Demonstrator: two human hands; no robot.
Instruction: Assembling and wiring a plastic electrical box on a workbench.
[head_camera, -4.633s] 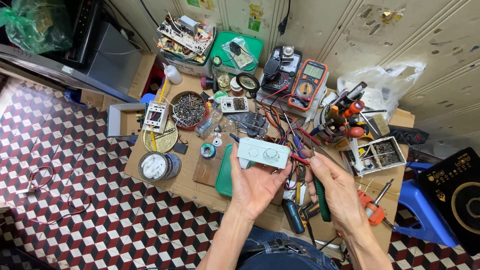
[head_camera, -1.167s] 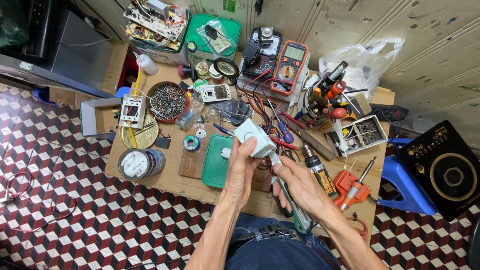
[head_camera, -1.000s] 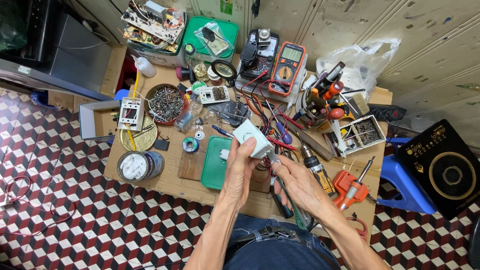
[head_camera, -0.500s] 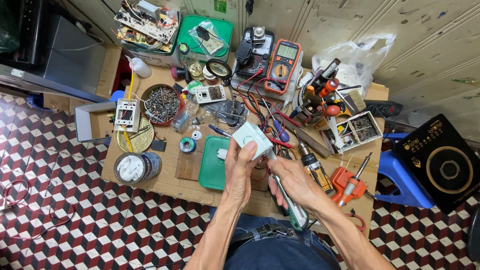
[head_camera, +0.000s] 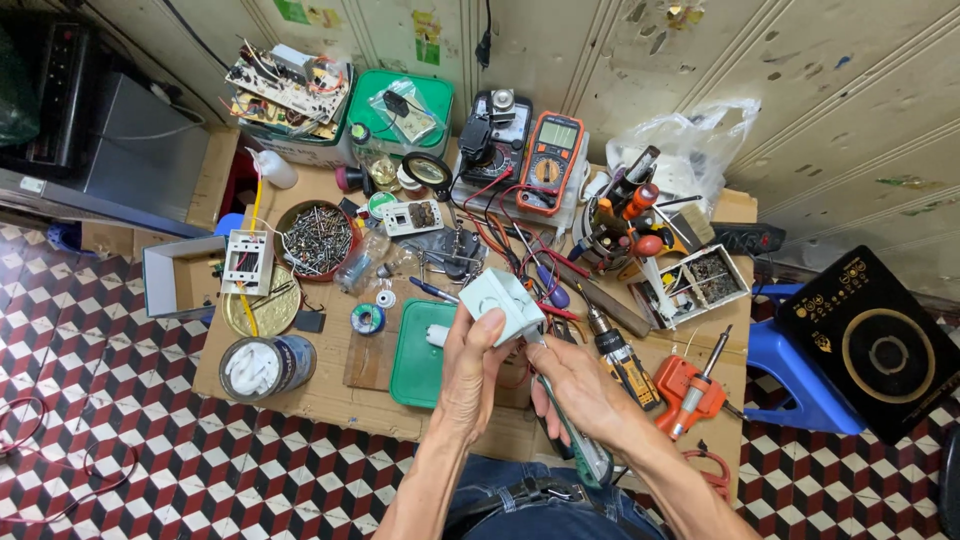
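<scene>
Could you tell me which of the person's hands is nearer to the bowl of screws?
Left. The left hand holds the white box, right of the bowl of screws; the right hand, gripping a green-handled screwdriver, is farther right.

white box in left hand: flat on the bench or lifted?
Lifted and tilted. The left hand holds the white box on a corner above the green tray; the right hand holds a screwdriver.

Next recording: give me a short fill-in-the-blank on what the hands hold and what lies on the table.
1. The left hand holds a white plastic ____ above the table.
2. The right hand works a ____ with a green handle against it.
3. The round bowl left of the hands is full of ____.
4. The multimeter at the back has an ____ casing.

Missing words: box; screwdriver; screws; orange
</scene>
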